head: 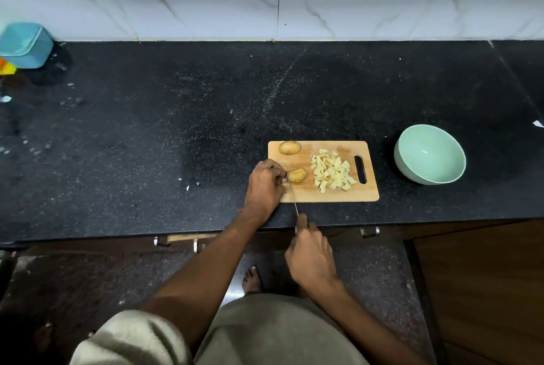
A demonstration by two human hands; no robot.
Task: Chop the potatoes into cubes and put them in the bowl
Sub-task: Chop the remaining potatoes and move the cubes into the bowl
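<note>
Bare counter (385,164) separates cutting board (332,195) from bowl (429,155).

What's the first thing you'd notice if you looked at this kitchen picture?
Probably the wooden cutting board near the front edge of the dark counter, with a pile of pale potato cubes on it. The left hand holds a potato while the right hand cuts with a knife. A mint-green bowl sits empty to the right.
</note>
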